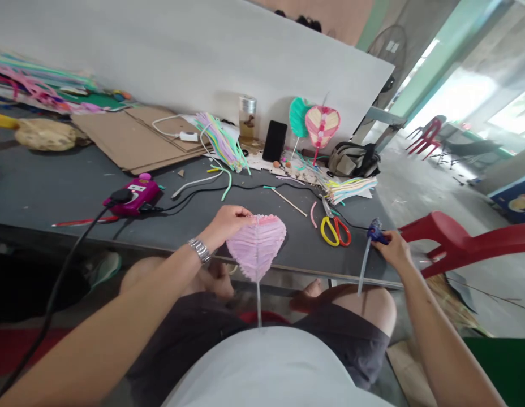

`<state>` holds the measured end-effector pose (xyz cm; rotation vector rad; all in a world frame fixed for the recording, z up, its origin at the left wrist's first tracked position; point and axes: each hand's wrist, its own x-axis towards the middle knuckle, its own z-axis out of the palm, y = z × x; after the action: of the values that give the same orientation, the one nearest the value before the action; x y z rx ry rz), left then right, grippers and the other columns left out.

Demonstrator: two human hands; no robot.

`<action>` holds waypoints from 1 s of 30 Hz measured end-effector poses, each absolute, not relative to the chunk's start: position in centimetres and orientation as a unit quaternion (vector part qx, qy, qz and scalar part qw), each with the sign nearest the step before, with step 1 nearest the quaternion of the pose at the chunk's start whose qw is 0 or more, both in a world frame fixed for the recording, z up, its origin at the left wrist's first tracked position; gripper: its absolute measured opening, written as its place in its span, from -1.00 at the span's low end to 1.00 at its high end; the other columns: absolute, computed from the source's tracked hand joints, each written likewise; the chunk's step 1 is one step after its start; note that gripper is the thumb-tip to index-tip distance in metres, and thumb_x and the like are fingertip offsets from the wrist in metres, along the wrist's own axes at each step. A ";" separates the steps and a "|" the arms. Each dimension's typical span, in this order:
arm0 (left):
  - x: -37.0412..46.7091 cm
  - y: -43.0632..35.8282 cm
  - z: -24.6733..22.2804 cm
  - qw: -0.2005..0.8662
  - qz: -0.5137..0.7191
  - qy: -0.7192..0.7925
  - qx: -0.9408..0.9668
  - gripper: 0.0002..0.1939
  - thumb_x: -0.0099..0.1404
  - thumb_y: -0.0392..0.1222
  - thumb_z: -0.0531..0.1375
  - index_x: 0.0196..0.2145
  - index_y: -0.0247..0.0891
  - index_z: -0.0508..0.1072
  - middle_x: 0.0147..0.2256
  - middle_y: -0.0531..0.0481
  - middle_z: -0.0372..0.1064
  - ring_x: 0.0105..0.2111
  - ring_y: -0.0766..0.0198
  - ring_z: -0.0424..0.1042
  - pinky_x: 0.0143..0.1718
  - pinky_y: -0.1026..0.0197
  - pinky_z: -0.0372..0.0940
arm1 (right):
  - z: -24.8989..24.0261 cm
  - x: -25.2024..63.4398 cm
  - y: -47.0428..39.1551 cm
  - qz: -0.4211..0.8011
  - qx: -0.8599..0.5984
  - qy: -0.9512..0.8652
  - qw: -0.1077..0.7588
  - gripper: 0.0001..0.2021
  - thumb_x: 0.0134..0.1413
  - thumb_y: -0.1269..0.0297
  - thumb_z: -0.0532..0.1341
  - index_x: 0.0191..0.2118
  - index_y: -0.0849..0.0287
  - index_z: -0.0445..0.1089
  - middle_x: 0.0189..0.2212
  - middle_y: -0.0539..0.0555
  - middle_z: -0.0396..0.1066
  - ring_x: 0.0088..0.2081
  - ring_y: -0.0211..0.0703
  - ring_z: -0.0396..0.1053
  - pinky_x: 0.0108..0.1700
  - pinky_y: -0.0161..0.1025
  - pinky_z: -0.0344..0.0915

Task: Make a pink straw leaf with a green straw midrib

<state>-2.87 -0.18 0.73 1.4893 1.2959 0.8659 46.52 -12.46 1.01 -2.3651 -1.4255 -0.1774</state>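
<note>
A pink and lilac leaf-shaped piece (258, 243) on a thin pale stem hangs over the table's front edge, its stem pointing toward my lap. My left hand (233, 221) pinches its upper left edge, fingers closed. At the right end of the table, my right hand (392, 247) is wrapped round a blue glue gun (376, 233), with a long clear glue stick (364, 265) hanging down from it. Yellow and red handled scissors (335, 229) lie between the leaf piece and the glue gun. A thin wooden stick (289, 202) rests behind the leaf piece.
Cardboard sheets (147, 135), a magenta power socket (135, 195) with black cords, pipe cleaner bundles (222, 141), a jar (248, 118), a phone (275, 141) and two finished leaf shapes (322, 124) are on the table (194, 226). A red chair (457, 240) stands at the right.
</note>
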 end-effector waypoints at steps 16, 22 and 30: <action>-1.9 -4.1 -0.9 0.094 0.289 0.440 0.845 -0.86 0.38 -0.25 0.16 -0.24 -0.23 0.54 -0.18 -0.13 0.47 -0.14 0.06 0.38 -0.05 0.00 0.32 | 4.0 25.5 -0.7 0.009 -0.662 -0.746 0.071 -0.92 0.20 0.37 0.25 -0.21 0.13 0.50 -0.22 0.14 0.53 -0.25 -0.09 0.45 -0.24 -0.24 0.20; -1.7 -5.1 -0.9 0.070 0.275 0.401 0.871 -0.80 0.47 -0.22 0.11 -0.16 -0.27 0.54 -0.16 -0.17 0.44 -0.16 0.07 0.36 -0.08 -0.01 0.35 | 3.5 24.7 6.0 0.161 -0.711 -0.684 0.015 -0.78 -0.05 0.45 0.43 -0.55 0.16 0.40 -0.63 -0.02 0.39 -0.49 -0.19 0.36 -0.38 -0.27 0.15; -1.7 -5.2 -0.9 0.041 0.226 0.400 0.887 -0.78 0.50 -0.19 0.08 -0.09 -0.25 0.51 -0.07 -0.18 0.45 -0.07 0.02 0.37 -0.05 -0.04 0.33 | 2.7 21.8 3.6 0.561 -0.569 -0.501 0.331 -0.80 0.01 0.25 0.40 -0.31 0.17 0.39 -0.47 0.02 0.53 -0.55 -0.28 0.42 -0.52 -0.35 0.31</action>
<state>-1.70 -5.20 -0.91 2.7177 1.2260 0.6907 21.79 3.58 2.69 -1.4887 -1.3112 1.4680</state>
